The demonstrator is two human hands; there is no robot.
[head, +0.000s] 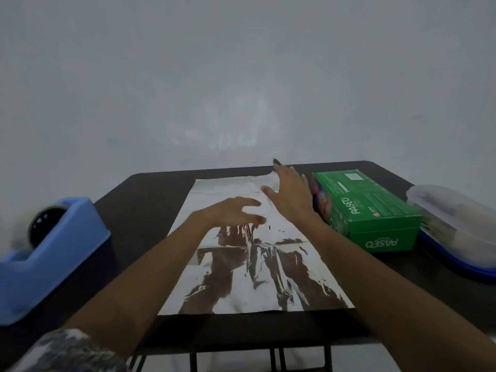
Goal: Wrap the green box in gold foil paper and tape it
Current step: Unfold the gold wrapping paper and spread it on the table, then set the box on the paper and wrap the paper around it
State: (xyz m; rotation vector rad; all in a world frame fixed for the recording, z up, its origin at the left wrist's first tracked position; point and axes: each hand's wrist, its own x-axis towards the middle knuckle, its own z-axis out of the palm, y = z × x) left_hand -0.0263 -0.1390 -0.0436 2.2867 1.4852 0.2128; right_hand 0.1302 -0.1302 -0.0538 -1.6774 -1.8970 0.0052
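Nearest in, a patterned sleeve (67, 347) at bottom left, both forearms reaching out over the table (150, 200). Then the foil (249, 277): spread flat, shiny side up, reading more silver than gold in this dim light, crumpled through the middle, near edge roughly square to the table front. Off to the left, well clear of the sheet, a blue tape dispenser (48, 253), untouched. Mid-sheet now, the left hand (233, 212): fingers spread and relaxed, nothing gripped, low over the foil; touching or hovering, cannot tell. Over to the right, the box (367, 210), green, sitting on bare table just beside the sheet's right edge, not yet on it. Beyond that, a clear plastic tub (456, 224) at the far right. Further up, the right hand (288, 191): flat, fingers straight, laid out toward the far right corner of the foil, holding nothing. Past its fingertips, at the table's back edge, a small dark thing (276, 161), too blurred to name.

Looks like smoothing, very early in the job. To do it well: sweep with flat palms from the centre outward, pin one end while stroking toward the other, go lightly over the creases to avoid tearing, get that far corner lying down, then bring the box to the middle, squared to the edges.
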